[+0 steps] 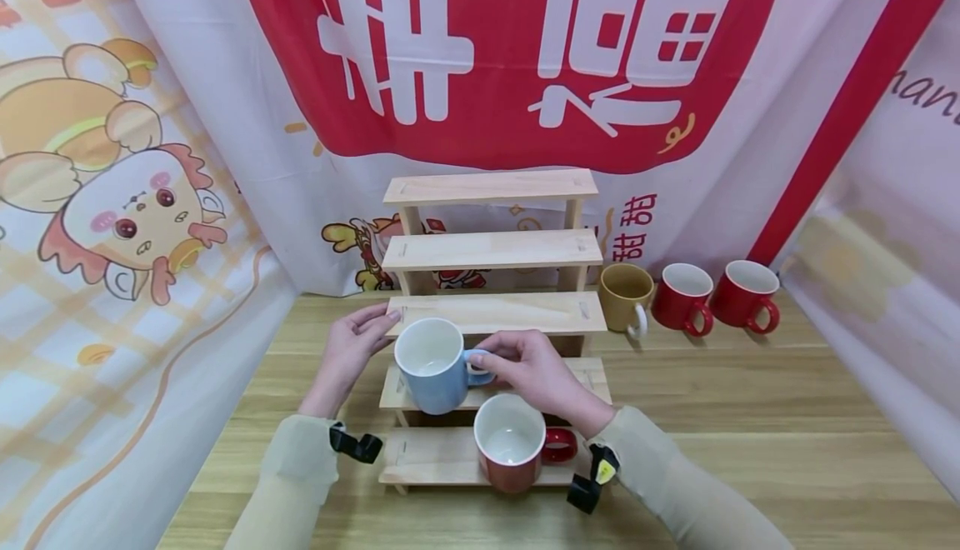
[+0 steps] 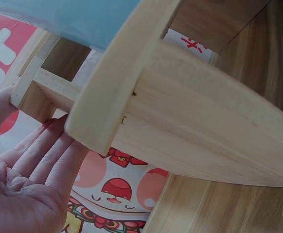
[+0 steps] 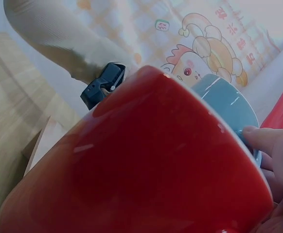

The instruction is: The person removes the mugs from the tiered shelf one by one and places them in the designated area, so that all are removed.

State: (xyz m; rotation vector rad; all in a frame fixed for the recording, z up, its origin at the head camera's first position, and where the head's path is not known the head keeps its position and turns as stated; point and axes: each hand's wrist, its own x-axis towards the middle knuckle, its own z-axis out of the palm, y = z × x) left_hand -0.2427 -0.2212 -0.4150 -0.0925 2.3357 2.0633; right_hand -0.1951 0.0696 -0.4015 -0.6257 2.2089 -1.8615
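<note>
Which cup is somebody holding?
The light blue mug, held by its handle in the right grip. It's the only blue one: one red mug stands on the lowest step, and a yellow-brown mug and two red ones stand on the table.

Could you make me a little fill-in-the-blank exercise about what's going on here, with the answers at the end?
1. The right hand holds the blue mug by its ____.
2. The front mug, at the lowest shelf of the wooden rack, is ____ outside and white inside.
3. The yellow mug has a ____ handle.
4. On the table beside the yellow mug stand ____ red mugs.

Missing words: handle; red; white; two.
</note>
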